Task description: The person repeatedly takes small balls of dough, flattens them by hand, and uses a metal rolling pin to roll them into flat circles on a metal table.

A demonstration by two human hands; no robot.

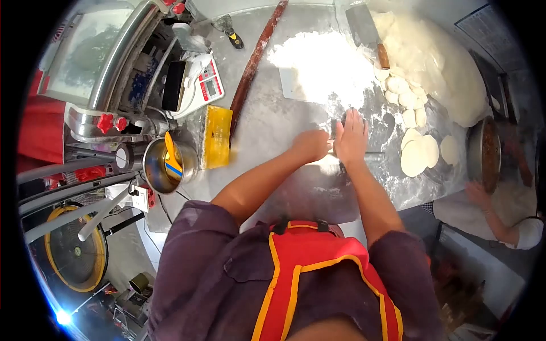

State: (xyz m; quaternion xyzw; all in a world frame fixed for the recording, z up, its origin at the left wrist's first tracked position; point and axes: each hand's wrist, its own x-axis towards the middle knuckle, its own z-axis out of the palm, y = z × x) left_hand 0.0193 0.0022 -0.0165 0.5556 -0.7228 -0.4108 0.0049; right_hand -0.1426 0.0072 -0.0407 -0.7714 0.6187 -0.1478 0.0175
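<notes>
My left hand [311,145] and my right hand [351,136] work side by side on a floured steel table [273,119]. The right hand lies flat, fingers stretched out, pressing on a thin small rolling pin [375,153] that shows to its right. The left hand curls its fingers on a pale dough piece [331,163] between the two hands. Just right of them lie flattened dough discs [418,153], with small dough lumps [405,94] behind them.
At the back are a flour pile [318,62], a long rolling pin [253,62], a cleaver [364,25] and a big dough mass [438,57]. A scale [207,85], a yellow scraper [216,136] and a metal pot [165,167] stand left. At right, another person's hand [479,194] is by a filling bowl [483,153].
</notes>
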